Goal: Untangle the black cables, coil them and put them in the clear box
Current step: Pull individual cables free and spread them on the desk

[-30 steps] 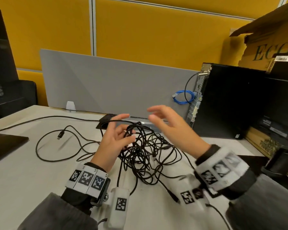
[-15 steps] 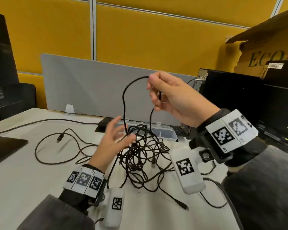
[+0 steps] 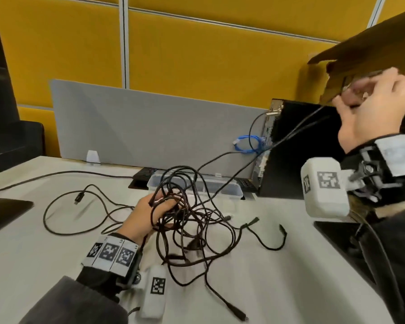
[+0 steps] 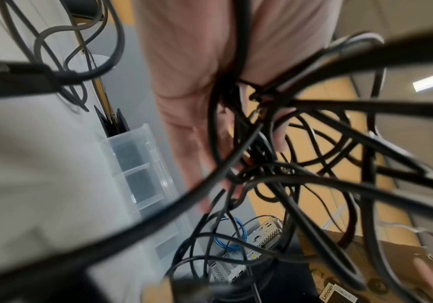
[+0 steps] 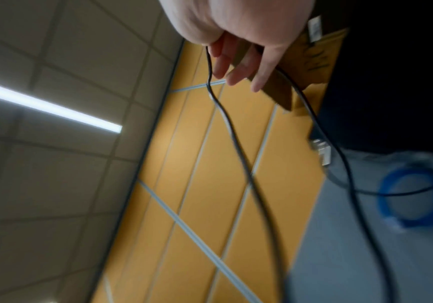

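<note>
the left hand (image 3: 147,216) is held low over the tabletop (image 3: 33,249), palm turned toward the middle, with its fingers (image 4: 204,155) curled into the tangle of black cables (image 3: 187,220); several strands are gripped and threaded between them. the right hand (image 3: 372,108) is raised high at the right, up by the flap of the cardboard box (image 3: 360,50), with the wrist bent back. a doubled length of one black cable (image 3: 297,129) is pinched between its thumb and fingertips (image 5: 236,67), and the two strands are stretched at a slant down toward the tangle. the right hand is blurred in the head view, so the exact lie of each finger cannot be told.

the tangle lies on the tabletop in front of the left hand, partly lifted by it, with loose ends spread to the right and toward the near edge. one long cable loop (image 3: 63,220) is laid out flat to the left of the tangle. the clear box (image 3: 229,190) stands just behind the tangle, against the foot of the grey divider (image 3: 150,127), and some loops of cable rise in front of its near wall. a black computer case (image 3: 302,150) stands to the right of the clear box, with a blue cable coil (image 3: 248,143) at its rear corner. bare tabletop is seen at the near left and between the tangle and the dark pad (image 3: 341,244) at the right edge.
</note>
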A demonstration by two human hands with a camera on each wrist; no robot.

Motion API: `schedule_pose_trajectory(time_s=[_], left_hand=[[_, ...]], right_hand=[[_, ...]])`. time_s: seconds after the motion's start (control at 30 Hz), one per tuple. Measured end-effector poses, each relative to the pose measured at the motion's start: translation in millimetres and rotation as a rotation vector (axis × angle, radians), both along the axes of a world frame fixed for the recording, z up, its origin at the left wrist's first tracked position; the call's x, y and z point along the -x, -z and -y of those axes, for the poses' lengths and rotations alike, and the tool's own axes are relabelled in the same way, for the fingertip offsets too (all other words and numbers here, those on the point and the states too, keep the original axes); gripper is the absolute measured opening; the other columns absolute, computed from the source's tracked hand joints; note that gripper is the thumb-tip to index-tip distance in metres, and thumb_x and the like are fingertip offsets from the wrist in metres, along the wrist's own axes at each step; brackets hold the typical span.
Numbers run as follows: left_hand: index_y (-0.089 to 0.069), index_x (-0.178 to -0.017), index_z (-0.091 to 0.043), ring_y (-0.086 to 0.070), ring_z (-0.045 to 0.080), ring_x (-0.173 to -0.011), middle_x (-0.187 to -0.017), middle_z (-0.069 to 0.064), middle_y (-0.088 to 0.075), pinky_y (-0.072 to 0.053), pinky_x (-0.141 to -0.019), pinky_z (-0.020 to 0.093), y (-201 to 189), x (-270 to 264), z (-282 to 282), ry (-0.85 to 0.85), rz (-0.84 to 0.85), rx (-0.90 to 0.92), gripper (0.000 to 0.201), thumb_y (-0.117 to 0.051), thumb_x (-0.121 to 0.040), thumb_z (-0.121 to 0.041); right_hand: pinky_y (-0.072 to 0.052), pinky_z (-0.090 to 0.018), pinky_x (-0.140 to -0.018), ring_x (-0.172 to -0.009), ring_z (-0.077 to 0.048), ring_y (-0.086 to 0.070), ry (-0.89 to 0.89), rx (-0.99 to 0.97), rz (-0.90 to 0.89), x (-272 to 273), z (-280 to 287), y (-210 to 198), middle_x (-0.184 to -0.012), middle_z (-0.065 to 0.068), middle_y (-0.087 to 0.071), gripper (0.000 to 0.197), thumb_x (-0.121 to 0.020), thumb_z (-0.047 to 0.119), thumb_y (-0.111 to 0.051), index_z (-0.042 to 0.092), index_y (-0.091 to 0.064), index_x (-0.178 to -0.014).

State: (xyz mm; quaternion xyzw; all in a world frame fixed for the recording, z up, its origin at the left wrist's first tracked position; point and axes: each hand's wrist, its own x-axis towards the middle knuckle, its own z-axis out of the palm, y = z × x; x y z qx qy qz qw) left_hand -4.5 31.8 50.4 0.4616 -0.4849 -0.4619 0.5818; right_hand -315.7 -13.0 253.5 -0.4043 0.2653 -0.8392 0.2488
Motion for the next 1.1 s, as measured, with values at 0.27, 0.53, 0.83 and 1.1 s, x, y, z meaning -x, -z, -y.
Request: schedule_pose_trajectory(time_s=[0.27, 0.53, 0.83, 1.1], left_hand=[[-0.058, -0.112, -0.006, -0.07, 0.01, -0.069, -0.091, 0.008, -0.068, -0.054, -0.052, 0.024, 1, -1, 2, -0.054, -0.137, 0.029, 0.021, -0.053, -0.091, -0.007], [-0.058, -0.108, -0.007, -0.069, 0.012, -0.068, -0.091, 0.013, -0.067, -0.053, -0.052, 0.024, 1, 0, 2, -0.025, -0.181, 0.083, 0.019, -0.055, -0.09, -0.011], [-0.062, -0.092, -0.014, -0.067, 0.018, -0.072, -0.078, 0.006, -0.069, -0.055, -0.062, 0.033, 4, 1, 1, 0.132, -0.143, 0.156, 0.042, -0.072, -0.059, -0.038], [-0.06, -0.099, -0.007, -0.065, 0.017, -0.071, -0.077, 0.005, -0.065, -0.054, -0.061, 0.028, 1, -3, 0, 0.106, -0.151, 0.156, 0.033, -0.073, -0.072, -0.021]], right_hand=[[-0.045, -0.027, -0.05, -0.04, -0.012, -0.053, 0.098, -0.779, -0.695, 38, 11, 117, -0.079, -0.015, -0.057, 0.017, -0.097, 0.021, -0.043, 0.012, -0.052, -0.087], [-0.046, -0.037, -0.095, -0.118, -0.021, -0.05, 0.397, -0.724, -1.806, -2, -6, 154, -0.133, -0.004, -0.047, 0.049, -0.094, 0.041, -0.044, 0.028, -0.033, -0.14], [-0.046, -0.029, -0.086, -0.098, -0.019, -0.061, -0.536, -0.522, -1.413, -116, -1, 143, -0.099, -0.004, -0.064, 0.032, -0.1, 0.03, -0.037, 0.013, -0.057, -0.118], [-0.024, -0.02, -0.036, -0.038, -0.008, -0.026, -0.215, -0.458, -0.362, -52, 11, 117, -0.048, 0.006, -0.031, 0.029, -0.091, 0.022, -0.038, 0.024, -0.04, -0.063]])
